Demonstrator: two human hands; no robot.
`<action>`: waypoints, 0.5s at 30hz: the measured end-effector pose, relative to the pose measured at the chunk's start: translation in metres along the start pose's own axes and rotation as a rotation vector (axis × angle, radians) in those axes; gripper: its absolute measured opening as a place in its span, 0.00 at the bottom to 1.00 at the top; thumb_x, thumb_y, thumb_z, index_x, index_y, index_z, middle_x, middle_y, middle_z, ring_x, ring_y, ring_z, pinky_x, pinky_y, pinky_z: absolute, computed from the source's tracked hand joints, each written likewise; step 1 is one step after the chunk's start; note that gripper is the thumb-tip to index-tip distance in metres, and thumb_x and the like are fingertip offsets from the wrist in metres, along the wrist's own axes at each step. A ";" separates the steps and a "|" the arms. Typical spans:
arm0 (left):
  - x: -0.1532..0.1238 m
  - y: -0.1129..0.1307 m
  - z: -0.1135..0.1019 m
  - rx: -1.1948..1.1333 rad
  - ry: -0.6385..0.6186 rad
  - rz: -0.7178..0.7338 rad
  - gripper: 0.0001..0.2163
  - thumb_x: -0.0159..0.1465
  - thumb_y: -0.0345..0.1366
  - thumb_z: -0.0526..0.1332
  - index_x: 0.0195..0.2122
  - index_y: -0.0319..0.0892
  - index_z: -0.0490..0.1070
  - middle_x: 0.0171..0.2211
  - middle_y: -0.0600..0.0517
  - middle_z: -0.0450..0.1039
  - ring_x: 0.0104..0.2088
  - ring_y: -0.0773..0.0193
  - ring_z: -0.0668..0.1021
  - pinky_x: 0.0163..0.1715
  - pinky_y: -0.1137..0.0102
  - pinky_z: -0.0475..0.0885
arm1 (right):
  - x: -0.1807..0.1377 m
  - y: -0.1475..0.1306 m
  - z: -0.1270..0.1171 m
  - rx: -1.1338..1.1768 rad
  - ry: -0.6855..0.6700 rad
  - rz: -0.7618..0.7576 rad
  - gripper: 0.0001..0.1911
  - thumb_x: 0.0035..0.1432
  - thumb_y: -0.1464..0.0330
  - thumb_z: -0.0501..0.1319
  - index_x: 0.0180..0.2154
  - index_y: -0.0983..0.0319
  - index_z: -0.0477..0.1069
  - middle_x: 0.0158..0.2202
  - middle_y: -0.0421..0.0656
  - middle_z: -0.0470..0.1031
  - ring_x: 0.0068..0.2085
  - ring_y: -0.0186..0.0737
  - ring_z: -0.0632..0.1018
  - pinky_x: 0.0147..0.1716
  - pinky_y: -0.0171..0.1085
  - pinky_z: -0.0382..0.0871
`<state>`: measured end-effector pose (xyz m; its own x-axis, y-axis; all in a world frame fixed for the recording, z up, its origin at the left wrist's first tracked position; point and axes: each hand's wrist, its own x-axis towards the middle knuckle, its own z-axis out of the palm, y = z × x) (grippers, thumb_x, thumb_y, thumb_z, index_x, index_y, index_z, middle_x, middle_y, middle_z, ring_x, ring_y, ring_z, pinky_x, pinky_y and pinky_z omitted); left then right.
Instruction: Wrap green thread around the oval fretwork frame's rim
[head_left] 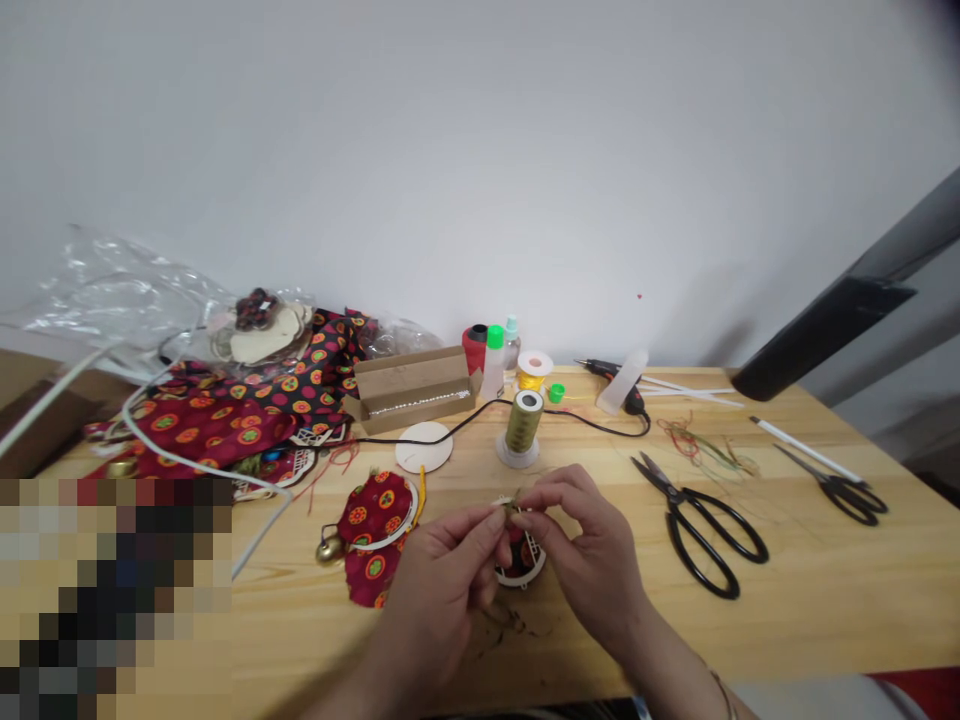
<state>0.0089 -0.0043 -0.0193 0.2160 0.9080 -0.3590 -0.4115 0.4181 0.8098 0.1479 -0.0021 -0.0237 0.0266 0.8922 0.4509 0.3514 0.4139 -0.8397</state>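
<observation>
My left hand [442, 580] and my right hand [585, 545] meet over the wooden table [825, 590], fingers pinched together on a small round craft piece [521, 562] with a white edge and red patterned cloth. A bit of olive thread shows at the fingertips. Just left of my hands lies a red patterned fabric piece [375, 530] with a white disc edge and a small brass bell [328, 549]. An olive thread spool [523, 425] stands upright behind my hands.
Large black scissors [701, 525] lie right of my hands, smaller scissors [836, 485] farther right. A glue gun [619, 385], glue bottles [493, 362], a cardboard box [412, 390], a white disc [424, 446], red patterned cloth [225, 410] and plastic bags [127, 300] fill the back and left.
</observation>
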 end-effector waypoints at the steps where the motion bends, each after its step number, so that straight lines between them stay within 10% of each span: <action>1: 0.000 0.000 0.000 0.004 -0.002 -0.002 0.10 0.53 0.38 0.67 0.21 0.36 0.74 0.16 0.58 0.63 0.14 0.78 0.57 0.13 0.79 0.49 | 0.000 0.000 0.000 0.000 -0.003 0.004 0.06 0.53 0.76 0.62 0.29 0.59 0.72 0.28 0.40 0.70 0.34 0.38 0.72 0.34 0.37 0.66; 15: 0.000 -0.002 -0.002 0.040 -0.013 -0.011 0.10 0.55 0.38 0.65 0.23 0.36 0.74 0.17 0.57 0.65 0.14 0.78 0.58 0.14 0.79 0.49 | 0.001 -0.001 0.000 -0.026 -0.020 0.081 0.08 0.55 0.76 0.58 0.25 0.61 0.68 0.27 0.39 0.69 0.33 0.37 0.70 0.34 0.37 0.64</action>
<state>0.0085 -0.0051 -0.0220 0.2322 0.9028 -0.3621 -0.3731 0.4265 0.8240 0.1481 -0.0013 -0.0225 0.0378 0.9262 0.3751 0.3732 0.3352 -0.8651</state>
